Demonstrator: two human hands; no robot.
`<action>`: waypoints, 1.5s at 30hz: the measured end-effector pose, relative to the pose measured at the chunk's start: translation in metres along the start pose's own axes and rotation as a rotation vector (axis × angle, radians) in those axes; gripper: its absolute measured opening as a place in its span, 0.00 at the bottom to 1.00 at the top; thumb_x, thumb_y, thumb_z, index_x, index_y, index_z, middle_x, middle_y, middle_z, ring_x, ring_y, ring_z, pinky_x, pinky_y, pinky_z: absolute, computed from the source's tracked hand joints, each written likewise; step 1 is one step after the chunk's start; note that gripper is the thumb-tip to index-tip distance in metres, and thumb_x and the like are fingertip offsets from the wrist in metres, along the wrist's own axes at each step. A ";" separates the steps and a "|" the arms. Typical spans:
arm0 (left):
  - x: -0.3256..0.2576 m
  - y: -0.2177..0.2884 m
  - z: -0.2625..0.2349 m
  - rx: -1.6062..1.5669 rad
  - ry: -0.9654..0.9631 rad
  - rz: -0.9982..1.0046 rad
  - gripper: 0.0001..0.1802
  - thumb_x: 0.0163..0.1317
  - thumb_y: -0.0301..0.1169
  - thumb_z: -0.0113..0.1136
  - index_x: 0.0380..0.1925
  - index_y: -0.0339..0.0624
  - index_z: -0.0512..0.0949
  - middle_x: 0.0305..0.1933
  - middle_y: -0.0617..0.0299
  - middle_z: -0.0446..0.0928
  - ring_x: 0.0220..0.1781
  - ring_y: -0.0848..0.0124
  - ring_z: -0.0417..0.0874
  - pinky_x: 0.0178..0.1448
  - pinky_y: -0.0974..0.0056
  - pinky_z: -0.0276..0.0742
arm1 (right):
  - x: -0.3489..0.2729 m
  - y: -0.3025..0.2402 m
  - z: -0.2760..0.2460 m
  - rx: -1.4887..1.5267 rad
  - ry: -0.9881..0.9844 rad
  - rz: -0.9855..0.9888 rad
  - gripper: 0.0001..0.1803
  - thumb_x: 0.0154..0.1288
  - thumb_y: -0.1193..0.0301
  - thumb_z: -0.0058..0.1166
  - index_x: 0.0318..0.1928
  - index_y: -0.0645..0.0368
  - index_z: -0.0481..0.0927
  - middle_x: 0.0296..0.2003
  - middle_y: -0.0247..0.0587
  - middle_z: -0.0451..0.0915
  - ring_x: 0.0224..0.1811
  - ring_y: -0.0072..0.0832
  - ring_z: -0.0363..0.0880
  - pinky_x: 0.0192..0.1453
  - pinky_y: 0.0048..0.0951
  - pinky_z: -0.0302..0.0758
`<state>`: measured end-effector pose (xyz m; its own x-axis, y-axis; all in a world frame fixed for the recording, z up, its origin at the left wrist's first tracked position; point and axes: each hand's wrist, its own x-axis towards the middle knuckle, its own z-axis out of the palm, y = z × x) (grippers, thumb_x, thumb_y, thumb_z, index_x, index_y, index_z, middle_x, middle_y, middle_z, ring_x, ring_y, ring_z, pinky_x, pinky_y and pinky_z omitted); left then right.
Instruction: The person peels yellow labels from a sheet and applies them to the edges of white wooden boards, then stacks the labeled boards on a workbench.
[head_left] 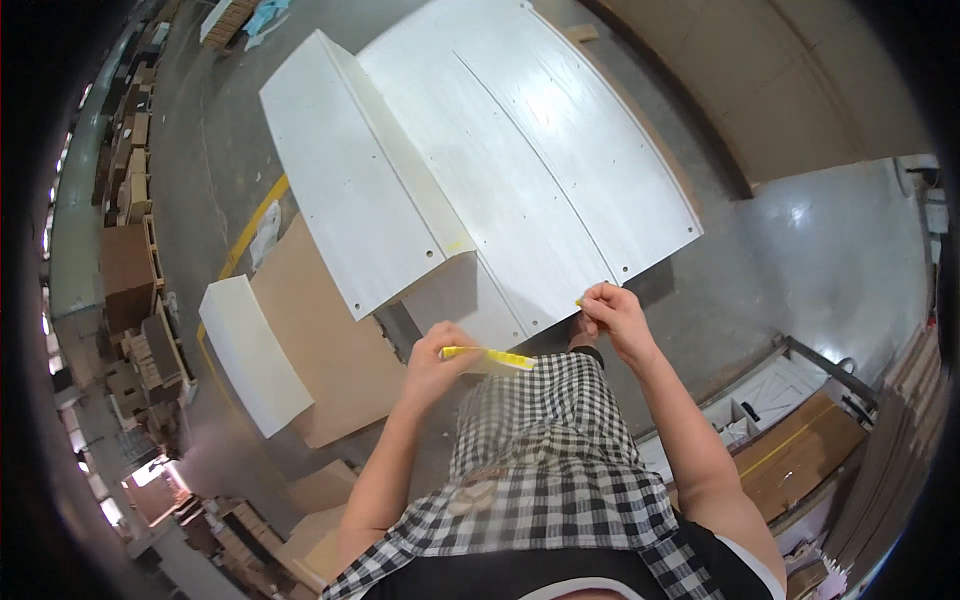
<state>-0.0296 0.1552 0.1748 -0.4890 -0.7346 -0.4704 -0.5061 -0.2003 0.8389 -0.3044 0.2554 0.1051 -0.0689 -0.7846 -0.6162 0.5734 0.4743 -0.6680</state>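
Note:
Between the fingers of my left hand (436, 366) is a strip of small yellow stickers (490, 356), its far end pointing right over my checked apron. My right hand (617, 318) is closed in a pinch at the near edge of the white panels, with a small yellow sticker (579, 302) at its fingertips. Large white panels (510, 150) with small holes near their ends lie in front of me. One long white panel (350, 170) stands higher on the left, and a faint yellow mark (456, 245) shows on its side near the end.
A brown cardboard sheet (325, 350) lies on the floor at left, with a short white panel (255, 350) on it. Stacked boxes (135, 170) line the far left. At right are a large cardboard-coloured board (780, 80) and a brown panel (800, 450). A yellow line (250, 230) crosses the floor.

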 end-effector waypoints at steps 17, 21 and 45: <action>0.216 -0.081 -0.025 0.674 -0.413 0.364 0.06 0.43 0.24 0.67 0.24 0.39 0.79 0.26 0.60 0.76 0.42 0.57 0.79 0.53 0.55 0.70 | 0.317 0.200 0.005 0.237 -0.017 0.252 0.08 0.60 0.67 0.56 0.31 0.58 0.74 0.21 0.24 0.67 0.17 0.12 0.59 0.19 0.18 0.60; 0.234 -0.112 -0.029 0.711 -0.333 0.460 0.08 0.38 0.26 0.67 0.23 0.43 0.79 0.26 0.61 0.76 0.36 0.63 0.80 0.46 0.56 0.74 | 0.347 0.221 0.031 0.246 -0.002 0.322 0.08 0.60 0.67 0.55 0.30 0.58 0.76 0.20 0.24 0.69 0.17 0.13 0.61 0.19 0.18 0.60; 0.233 -0.122 -0.034 0.922 -0.474 0.459 0.09 0.45 0.31 0.64 0.30 0.54 0.80 0.28 0.75 0.77 0.34 0.76 0.80 0.38 0.69 0.68 | 0.367 0.254 0.080 -0.169 0.293 -0.010 0.07 0.63 0.72 0.51 0.35 0.64 0.74 0.17 0.43 0.76 0.17 0.26 0.70 0.24 0.29 0.66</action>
<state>-0.0573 -0.0136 -0.0274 -0.8837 -0.2571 -0.3911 -0.4444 0.7229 0.5290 -0.1183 0.0562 -0.2573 -0.3193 -0.6529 -0.6868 0.4299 0.5461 -0.7190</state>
